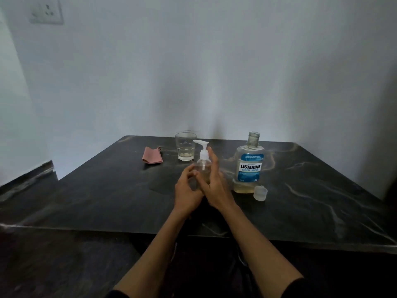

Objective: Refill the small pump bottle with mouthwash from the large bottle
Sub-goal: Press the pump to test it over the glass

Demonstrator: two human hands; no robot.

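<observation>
Pump bottle point(203, 166): light, slick, tippy plastic. Left hand point(188, 190) curls at its base; right hand point(214, 181), fingers straight, flanks it. Best grip: body.

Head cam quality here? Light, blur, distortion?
Head view: dim, bluish light; wide-angle bends the table edges; hands slightly soft; pump bottle faint against them; large bottle label legible; soft shadows on the wall.

Dark marbled table point(300, 211), pink cloth point(152, 155), glass point(185, 149), pump bottle point(203, 164), uncapped mouthwash bottle point(249, 166), loose cap point(260, 192)
</observation>
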